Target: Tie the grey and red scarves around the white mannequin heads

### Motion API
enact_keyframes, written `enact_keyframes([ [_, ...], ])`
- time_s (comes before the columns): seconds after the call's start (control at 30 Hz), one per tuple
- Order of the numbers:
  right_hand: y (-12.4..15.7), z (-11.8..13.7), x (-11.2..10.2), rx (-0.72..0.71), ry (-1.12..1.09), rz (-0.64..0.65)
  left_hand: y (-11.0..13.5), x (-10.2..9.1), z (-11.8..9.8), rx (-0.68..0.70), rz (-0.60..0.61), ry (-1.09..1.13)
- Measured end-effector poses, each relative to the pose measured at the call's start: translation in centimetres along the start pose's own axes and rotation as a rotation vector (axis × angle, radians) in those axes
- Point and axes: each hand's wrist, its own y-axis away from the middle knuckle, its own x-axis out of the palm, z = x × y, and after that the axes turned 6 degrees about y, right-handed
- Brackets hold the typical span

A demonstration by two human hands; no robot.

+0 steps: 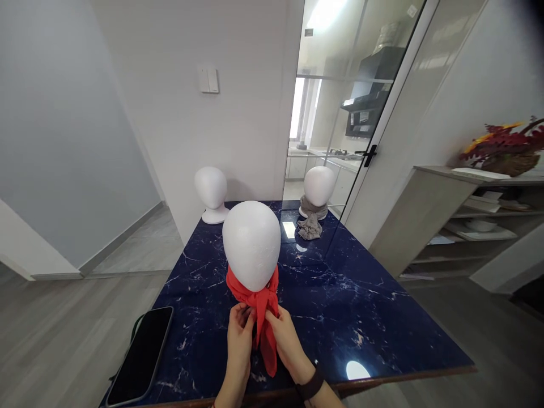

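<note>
A white foam mannequin head [251, 243] stands upright near the front of the table. Around its neck goes a red scarf [267, 334], knotted at the front, with its ends hanging down over the table. My left hand [241, 328] has its fingers pinched on the scarf just left of the knot. On the other side, my right hand [283, 334] grips the scarf below the knot, its fingertips partly hidden by the cloth. A dark band circles my right wrist.
A smartphone [142, 354] lies at the table's left front edge. Behind stand a bare white mannequin head [211, 190] and another mannequin head [319, 184] wearing a grey scarf [311, 225]. The dark blue marbled table [340, 306] reaches the wall and glass door.
</note>
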Motion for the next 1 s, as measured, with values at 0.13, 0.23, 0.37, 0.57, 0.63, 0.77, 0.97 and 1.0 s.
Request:
enact_keyframes([
  [0.13,-0.1,0.4,-0.1,0.011,0.093,0.055,0.0,0.2,-0.5,-0.053,0.024,0.064],
  [0.23,-0.2,0.4,-0.2,0.102,0.183,0.067,0.1,0.4,-0.6,-0.088,0.03,0.039],
  [0.37,-0.5,0.4,-0.3,0.112,0.196,0.088,-0.2,0.7,-0.9,-0.053,0.041,-0.041],
  [0.57,-1.2,0.5,-0.8,-0.064,0.282,-0.056,-1.0,0.6,-1.4,-0.01,0.039,-0.106],
  [0.63,-1.3,0.6,-0.8,-0.117,0.283,-0.097,-1.1,0.5,-1.5,-0.095,0.016,-0.06],
  [0.77,-1.6,1.1,-0.9,0.012,0.085,-0.03,-0.8,0.8,-1.6,-0.242,0.066,0.125],
  [0.97,-2.9,1.5,-1.4,0.126,-0.258,-0.005,-0.1,1.5,-1.3,-0.135,0.075,0.293],
  [1.0,-3.0,1.5,-1.4,0.123,-0.272,-0.026,-0.1,1.5,-1.2,-0.126,0.059,0.288],
])
